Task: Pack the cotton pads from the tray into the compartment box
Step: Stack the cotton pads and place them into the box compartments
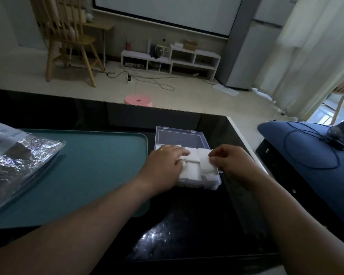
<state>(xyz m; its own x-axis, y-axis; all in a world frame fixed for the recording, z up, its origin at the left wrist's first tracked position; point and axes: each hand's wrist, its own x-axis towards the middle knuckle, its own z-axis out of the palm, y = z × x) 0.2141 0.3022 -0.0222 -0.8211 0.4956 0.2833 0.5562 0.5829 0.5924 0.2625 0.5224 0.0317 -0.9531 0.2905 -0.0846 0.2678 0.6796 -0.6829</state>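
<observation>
Crinkled clear plastic wrap (157, 241) lies nearest on the glossy black table (187, 205). Left of it sits the flat teal tray (83, 165). My left hand (163, 167) presses flat, fingers spread, on the white cotton pads (195, 165) filling the clear plastic compartment box (211, 185). My right hand (230, 161) pinches one pad's right edge. Beyond stands the open lid (179, 136).

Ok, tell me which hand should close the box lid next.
Probably the left hand: it lies flat on the cotton pads near the open lid, while the right hand is pinching a pad at the box's right edge.
</observation>
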